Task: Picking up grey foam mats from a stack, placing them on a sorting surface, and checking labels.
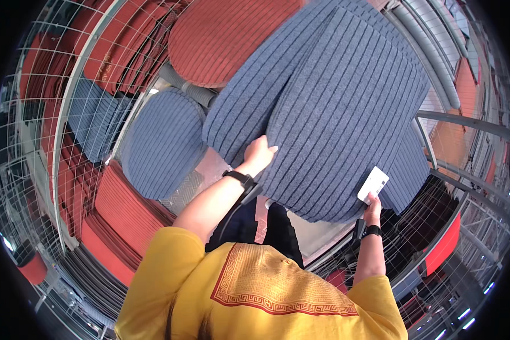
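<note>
A large blue-grey ribbed mat (345, 107) with dark stripes hangs before me, its rounded near end towards my body. My left hand (259, 154) is closed on the mat's left edge, with the thumb on its upper face. Under that edge lies a second blue-grey mat (249, 96) of the same kind. At the near right corner my right hand (373, 208) is closed, its thumb pressing a white card or label (373, 183) against the top mat. The fingers of the right hand are mostly hidden.
Left of the mats is another rounded blue ribbed mat (164, 141). A red ribbed mat (226, 39) lies beyond. Wire mesh racks with stacked red mats (124, 215) curve around the left side. Metal bars (464, 122) and grey rolls (425, 45) stand at the right.
</note>
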Demonstrator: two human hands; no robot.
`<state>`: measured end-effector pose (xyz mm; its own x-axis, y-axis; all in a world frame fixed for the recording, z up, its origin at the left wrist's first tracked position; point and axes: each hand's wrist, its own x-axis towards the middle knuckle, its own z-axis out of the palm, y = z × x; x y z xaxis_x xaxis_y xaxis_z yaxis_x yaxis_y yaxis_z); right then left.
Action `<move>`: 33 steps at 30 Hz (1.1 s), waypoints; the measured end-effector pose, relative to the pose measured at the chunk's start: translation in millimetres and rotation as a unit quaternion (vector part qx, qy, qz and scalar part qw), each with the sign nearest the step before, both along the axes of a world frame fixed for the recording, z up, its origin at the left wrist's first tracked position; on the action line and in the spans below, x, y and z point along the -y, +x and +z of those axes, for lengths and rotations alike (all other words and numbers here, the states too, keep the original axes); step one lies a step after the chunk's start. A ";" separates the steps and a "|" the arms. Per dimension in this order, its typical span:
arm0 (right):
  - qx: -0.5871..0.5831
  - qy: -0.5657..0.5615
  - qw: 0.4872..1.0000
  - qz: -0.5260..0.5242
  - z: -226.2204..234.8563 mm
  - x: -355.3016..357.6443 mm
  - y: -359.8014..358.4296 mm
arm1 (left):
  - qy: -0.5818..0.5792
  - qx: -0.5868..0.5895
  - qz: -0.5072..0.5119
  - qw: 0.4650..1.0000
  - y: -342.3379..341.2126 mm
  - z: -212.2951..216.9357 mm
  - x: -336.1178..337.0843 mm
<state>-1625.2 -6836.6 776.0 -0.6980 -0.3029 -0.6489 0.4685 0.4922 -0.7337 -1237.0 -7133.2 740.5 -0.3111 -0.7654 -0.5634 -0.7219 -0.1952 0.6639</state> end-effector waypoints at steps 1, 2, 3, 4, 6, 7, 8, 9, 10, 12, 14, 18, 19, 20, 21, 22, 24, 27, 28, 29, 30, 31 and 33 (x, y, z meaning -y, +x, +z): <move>0.014 0.001 1.000 0.021 10.5 9.2 10.0 | -0.025 -0.027 -0.002 0.999 6.6 -4.3 5.7; -0.002 -0.012 1.000 0.025 16.4 16.8 26.2 | -0.049 -0.053 -0.004 0.997 13.9 -9.1 12.1; -0.020 -0.038 0.999 0.033 21.0 22.4 46.5 | -0.073 -0.044 -0.017 0.996 22.9 1.0 25.0; -0.039 -0.064 0.996 0.042 22.5 26.8 64.1 | -0.098 -0.034 -0.030 0.994 36.9 13.1 42.5; -0.083 -0.058 0.994 0.039 6.3 49.5 96.3 | -0.128 -0.060 0.007 0.990 66.6 5.5 87.3; -0.092 -0.091 0.990 0.052 -8.9 65.5 115.0 | -0.262 -0.071 -0.017 0.962 84.9 -25.6 113.6; -0.109 -0.072 0.990 0.061 -20.9 74.7 133.7 | -0.316 -0.051 0.014 0.947 91.1 -42.4 122.0; -0.109 -0.087 0.990 0.026 -36.1 79.5 145.7 | -0.285 -0.005 0.030 0.958 87.4 -51.2 128.0; -0.102 -0.106 0.989 -0.004 -45.8 87.9 157.1 | -0.254 0.047 0.049 0.965 89.5 -57.7 132.3; -0.095 -0.122 0.988 0.003 -44.4 99.6 168.5 | -0.225 0.014 0.084 0.971 111.5 -103.8 132.1; -0.095 -0.135 0.986 0.003 -38.0 106.6 170.2 | -0.194 -0.027 0.112 0.974 116.5 -110.2 131.3; -0.074 -0.153 0.985 0.014 -45.0 110.0 167.0 | -0.266 0.071 0.019 0.961 111.9 -70.2 132.6; -0.075 -0.152 0.986 0.013 -43.9 111.5 165.2 | -0.272 0.065 0.025 0.960 110.2 -64.0 133.0; -0.076 -0.150 0.986 0.012 -42.4 111.3 164.2 | -0.278 0.060 0.031 0.958 108.6 -57.6 133.8; -0.077 -0.152 0.985 0.007 -42.7 104.1 157.1 | -0.217 0.031 0.025 0.975 104.3 -45.0 135.7; -0.063 -0.147 0.987 0.029 -45.1 100.2 150.3 | -0.160 -0.101 0.061 0.980 110.3 -43.5 140.1; -0.049 -0.148 0.987 0.048 -47.3 92.1 143.9 | -0.005 -0.084 0.086 0.993 118.9 -36.9 151.9; -0.012 -0.166 0.986 0.031 -48.6 75.4 137.9 | 0.190 -0.147 0.046 0.970 126.0 -18.4 127.9; -0.014 -0.178 0.984 0.024 -47.9 66.5 132.5 | 0.286 -0.174 0.025 0.942 124.3 -8.4 116.9; -0.003 -0.171 0.984 0.041 -46.1 57.4 125.5 | 0.259 -0.166 0.018 0.951 120.3 2.8 101.6; 0.008 -0.163 0.985 0.058 -43.4 43.1 115.8 | 0.232 -0.158 0.011 0.960 115.7 14.2 79.0; 0.001 -0.176 0.983 0.048 -40.4 23.5 101.7 | 0.205 -0.184 -0.018 0.961 102.3 37.1 52.4; -0.047 -0.144 0.986 0.064 -32.9 -33.4 65.9 | 0.191 -0.231 -0.050 0.953 59.8 122.1 -18.9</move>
